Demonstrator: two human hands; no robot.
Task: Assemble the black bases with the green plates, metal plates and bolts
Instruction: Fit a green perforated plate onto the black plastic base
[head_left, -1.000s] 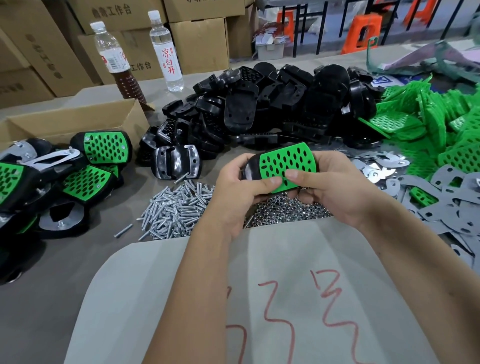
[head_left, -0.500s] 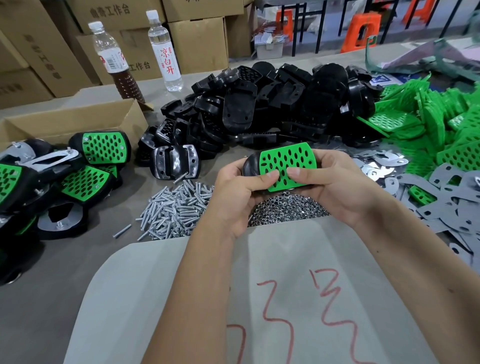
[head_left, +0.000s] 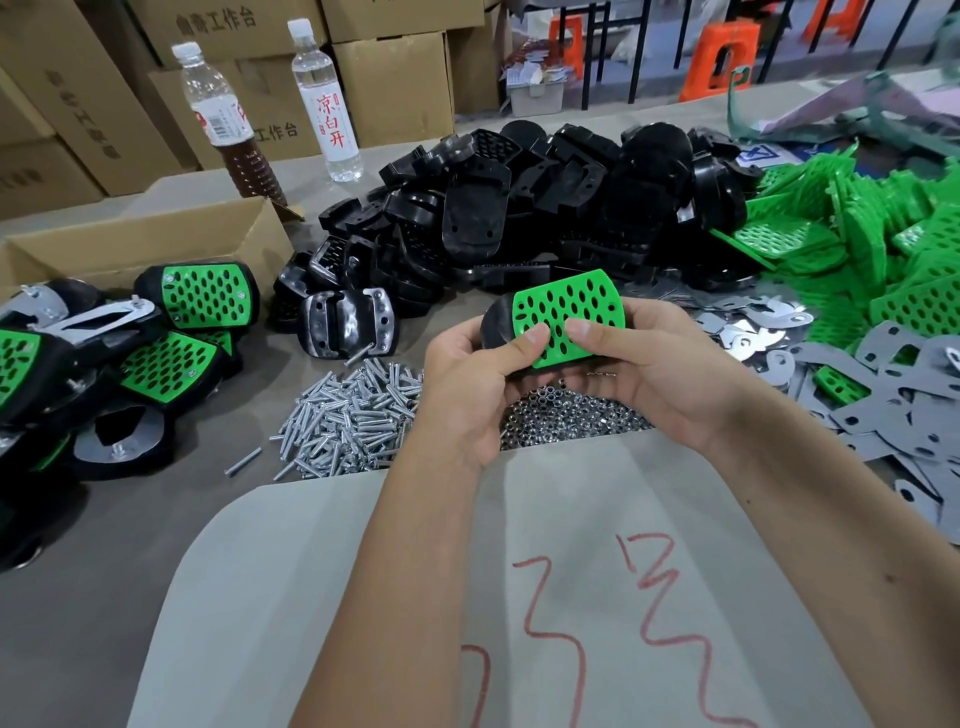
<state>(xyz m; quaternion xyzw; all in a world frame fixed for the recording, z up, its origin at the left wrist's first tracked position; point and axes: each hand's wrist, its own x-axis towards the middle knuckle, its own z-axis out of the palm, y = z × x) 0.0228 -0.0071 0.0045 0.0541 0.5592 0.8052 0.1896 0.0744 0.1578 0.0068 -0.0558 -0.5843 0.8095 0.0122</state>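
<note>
Now a green plate (head_left: 566, 316) sits on a black base (head_left: 494, 325), and both hands hold the pair above the bench (head_left: 104, 545). The left hand (head_left: 470, 384) curls round the base's left end, its thumb pressed on the plate's lower left part. The right hand (head_left: 657, 371) curls round the right end, its thumb lying across the plate's lower edge, tip close to the left thumb.

Just below the held base lies a heap of nuts (head_left: 571, 423), partly hidden by the hands. Left of the base and nearer the person is a pile of bolts (head_left: 348, 421), with one stray bolt lying apart at its left. A grey sheet (head_left: 322, 597) with red scrawl covers the bench under the forearms. Beyond the base rises a big heap of bare bases (head_left: 519, 208). Right of the base are metal plates (head_left: 893, 395), spread flat, and behind them a heap of loose green plates (head_left: 893, 249). Far left of the base lie finished units (head_left: 202, 296), green faces and metal plates showing, next to a carton (head_left: 140, 244). Behind that heap of bare bases stand two bottles (head_left: 327, 98), one with brown liquid in its lower part, and stacked boxes (head_left: 395, 83) behind them.
</note>
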